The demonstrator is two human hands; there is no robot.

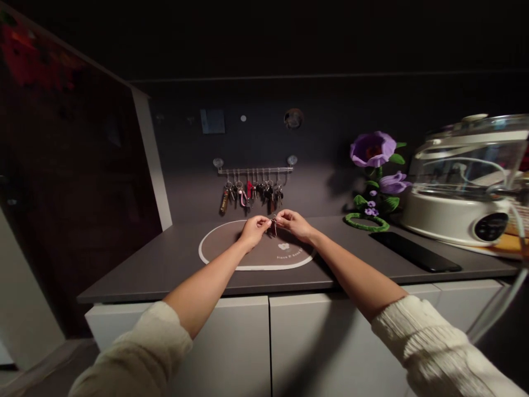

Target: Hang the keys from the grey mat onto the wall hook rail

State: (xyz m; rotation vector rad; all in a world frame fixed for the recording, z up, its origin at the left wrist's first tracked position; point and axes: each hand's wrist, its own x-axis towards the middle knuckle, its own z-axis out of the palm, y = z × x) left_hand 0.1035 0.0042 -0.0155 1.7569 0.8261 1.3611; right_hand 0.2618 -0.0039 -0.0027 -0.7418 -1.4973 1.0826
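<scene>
Cream knitted sleeves [430,336], left hand [255,229] and right hand [292,221] pinching small keys [273,227], above oval mat [223,248].

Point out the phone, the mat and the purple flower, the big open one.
Phone [413,252]: head view, middle of its black upper face.
Mat [227,242]: head view, brown surface, left part.
Flower [363,152]: head view, petals left of its center.

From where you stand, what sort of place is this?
Probably a home, maybe near the entrance: keys hang on a wall rack, purple felt-like flowers decorate the counter, and white cabinet doors sit below.
</scene>
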